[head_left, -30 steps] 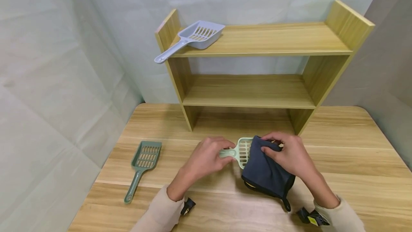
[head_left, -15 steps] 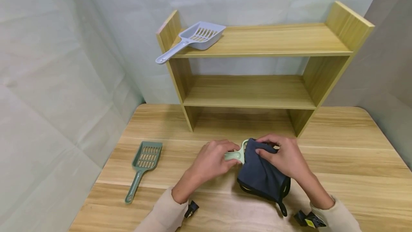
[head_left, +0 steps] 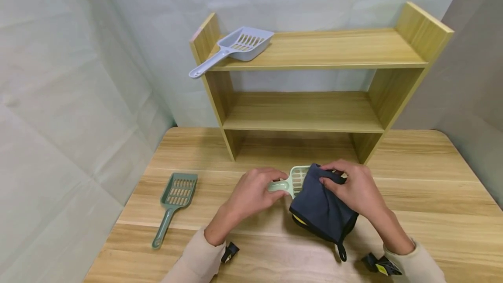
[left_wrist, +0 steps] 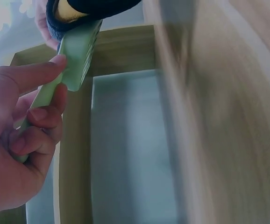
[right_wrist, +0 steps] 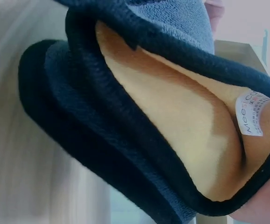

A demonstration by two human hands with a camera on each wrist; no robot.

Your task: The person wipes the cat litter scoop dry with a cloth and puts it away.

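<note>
The left hand (head_left: 253,190) pinches the handle of a pale-green slotted litter scoop (head_left: 290,185) just below the centre of the frame. The right hand (head_left: 355,189) grips a dark-blue cloth (head_left: 320,206) with black edging and a yellow lining, folded over the far end of the scoop's head. The left hand's hold seems to rely on thumb and fingertips around a slim handle, so a hard rub or tug by the right hand could twist the scoop or pull it free. The cloth's loose folds could also snag on the slots or slip off the rim, and its hanging loop (head_left: 342,252) could catch.

At upper left of centre, a lavender scoop (head_left: 225,51) lies on the top board of a wooden shelf unit (head_left: 302,110), its handle jutting past the front edge; a bump to the unit might tip it. A dark-green scoop (head_left: 172,206) rests at lower left on the wood-grain surface (head_left: 424,213). Pale, creased sheeting (head_left: 70,82) hangs at the left and behind, greyer toward the right edge.
</note>
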